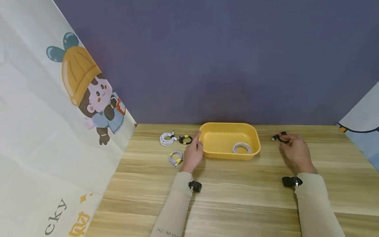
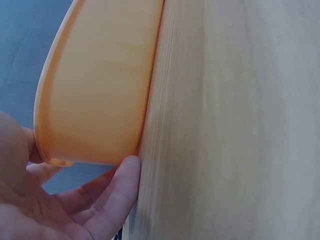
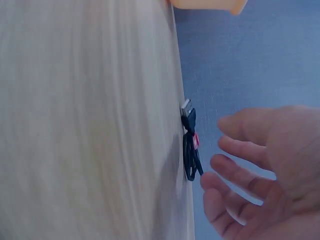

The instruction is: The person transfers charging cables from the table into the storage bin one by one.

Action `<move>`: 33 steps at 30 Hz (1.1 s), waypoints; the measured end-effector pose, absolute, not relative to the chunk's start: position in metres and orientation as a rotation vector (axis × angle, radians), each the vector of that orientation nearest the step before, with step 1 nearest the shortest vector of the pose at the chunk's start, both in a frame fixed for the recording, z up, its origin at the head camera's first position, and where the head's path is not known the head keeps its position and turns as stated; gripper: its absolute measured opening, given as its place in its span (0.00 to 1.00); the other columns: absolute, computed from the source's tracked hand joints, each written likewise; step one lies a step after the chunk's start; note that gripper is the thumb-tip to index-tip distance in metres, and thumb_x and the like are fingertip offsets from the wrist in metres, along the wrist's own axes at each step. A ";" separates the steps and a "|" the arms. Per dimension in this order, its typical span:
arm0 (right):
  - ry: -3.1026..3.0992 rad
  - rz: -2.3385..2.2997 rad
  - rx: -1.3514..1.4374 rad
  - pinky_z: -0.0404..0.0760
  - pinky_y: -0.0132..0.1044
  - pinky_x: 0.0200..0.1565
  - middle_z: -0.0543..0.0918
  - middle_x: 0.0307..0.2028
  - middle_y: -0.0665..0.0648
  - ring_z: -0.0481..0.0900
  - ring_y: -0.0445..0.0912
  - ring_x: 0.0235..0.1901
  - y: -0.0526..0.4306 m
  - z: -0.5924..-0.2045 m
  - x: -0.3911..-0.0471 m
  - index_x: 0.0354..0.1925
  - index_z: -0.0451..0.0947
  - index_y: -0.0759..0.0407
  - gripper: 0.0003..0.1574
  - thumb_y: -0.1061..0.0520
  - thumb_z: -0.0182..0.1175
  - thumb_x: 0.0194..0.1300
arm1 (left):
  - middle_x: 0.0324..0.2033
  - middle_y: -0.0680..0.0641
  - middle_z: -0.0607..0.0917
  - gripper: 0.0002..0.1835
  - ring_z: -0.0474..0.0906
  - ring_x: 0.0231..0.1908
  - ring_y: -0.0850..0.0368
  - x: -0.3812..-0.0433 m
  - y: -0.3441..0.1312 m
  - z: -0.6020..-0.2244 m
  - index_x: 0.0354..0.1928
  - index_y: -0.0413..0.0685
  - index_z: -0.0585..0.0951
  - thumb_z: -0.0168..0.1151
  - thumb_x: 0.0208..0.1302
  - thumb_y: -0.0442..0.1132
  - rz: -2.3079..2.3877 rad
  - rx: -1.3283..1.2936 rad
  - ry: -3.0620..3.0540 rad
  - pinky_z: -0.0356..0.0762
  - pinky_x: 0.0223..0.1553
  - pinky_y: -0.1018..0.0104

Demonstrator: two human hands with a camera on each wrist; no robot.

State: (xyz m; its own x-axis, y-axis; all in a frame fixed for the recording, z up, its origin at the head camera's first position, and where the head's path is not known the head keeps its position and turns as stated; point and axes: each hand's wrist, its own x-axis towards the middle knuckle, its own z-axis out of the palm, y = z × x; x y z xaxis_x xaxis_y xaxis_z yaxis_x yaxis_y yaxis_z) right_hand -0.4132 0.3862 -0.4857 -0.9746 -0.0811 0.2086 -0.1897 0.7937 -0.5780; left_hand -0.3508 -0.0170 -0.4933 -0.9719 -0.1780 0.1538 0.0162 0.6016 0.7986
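Note:
My left hand [image 1: 193, 154] is at the left end of a yellow plastic tray [image 1: 229, 124], its fingers touching the end wall and rim. The left wrist view shows fingertips [image 2: 131, 165] against the tray's end, low by the tabletop. Inside the tray, at its front right, lies a coiled white cable [image 1: 241, 144]. To the right of the tray, my right hand [image 1: 297, 151] hovers beside a bundled black USB cable [image 3: 190, 150] with a red tie. Its fingers are loosely bent and hold nothing; whether a fingertip touches the cable is hard to tell.
Left of the tray lie a white coiled cable [image 1: 167, 139] with a black tie, a black cable [image 1: 185, 140] with a yellow tie, and a grey-white cable [image 1: 175, 158] with yellow ties. A dark blue panel [image 1: 231, 65] rises behind the wooden table [image 1: 242, 197].

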 end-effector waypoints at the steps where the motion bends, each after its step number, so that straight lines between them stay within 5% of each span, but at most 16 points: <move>1: -2.824 0.924 0.222 0.74 0.47 0.34 0.69 0.58 0.81 0.77 0.63 0.39 0.388 -0.486 -0.413 0.62 0.74 0.74 0.25 0.57 0.58 0.75 | 0.18 0.51 0.67 0.26 0.58 0.15 0.58 -0.351 -0.017 -0.493 0.78 0.68 0.64 0.43 0.81 0.46 -1.308 0.132 -2.612 0.62 0.20 0.63; 4: -2.857 0.902 0.261 0.75 0.64 0.45 0.66 0.60 0.85 0.74 0.72 0.48 0.392 -0.486 -0.413 0.64 0.71 0.76 0.28 0.57 0.56 0.75 | 0.19 0.51 0.69 0.26 0.59 0.15 0.58 -0.351 -0.018 -0.494 0.78 0.68 0.64 0.43 0.81 0.46 -1.308 0.128 -2.614 0.62 0.20 0.63; 8: -2.894 0.886 0.310 0.59 0.76 0.61 0.63 0.62 0.87 0.59 0.81 0.62 0.393 -0.487 -0.413 0.66 0.68 0.79 0.31 0.56 0.53 0.77 | 0.19 0.50 0.70 0.26 0.59 0.15 0.58 -0.351 -0.018 -0.493 0.78 0.68 0.64 0.43 0.81 0.46 -1.300 0.131 -2.616 0.62 0.20 0.62; 15: -2.915 0.846 0.343 0.55 0.76 0.63 0.66 0.61 0.86 0.58 0.83 0.62 0.395 -0.489 -0.414 0.63 0.69 0.81 0.30 0.56 0.53 0.77 | 0.20 0.51 0.70 0.26 0.60 0.16 0.57 -0.350 -0.017 -0.492 0.78 0.69 0.64 0.43 0.81 0.47 -1.290 0.136 -2.622 0.63 0.21 0.62; 29: -2.916 0.818 0.307 0.75 0.67 0.45 0.74 0.55 0.81 0.77 0.74 0.47 0.398 -0.484 -0.411 0.59 0.77 0.72 0.21 0.60 0.52 0.76 | 0.27 0.45 0.80 0.26 0.68 0.21 0.54 -0.346 -0.014 -0.492 0.78 0.67 0.64 0.45 0.81 0.46 -1.275 0.151 -2.629 0.68 0.26 0.60; 33: -2.898 0.812 0.328 0.65 0.72 0.58 0.72 0.55 0.84 0.72 0.78 0.53 0.402 -0.483 -0.412 0.58 0.79 0.71 0.20 0.63 0.50 0.74 | 0.22 0.49 0.73 0.26 0.62 0.17 0.57 -0.348 -0.016 -0.492 0.78 0.68 0.64 0.44 0.81 0.46 -1.279 0.148 -2.627 0.64 0.22 0.62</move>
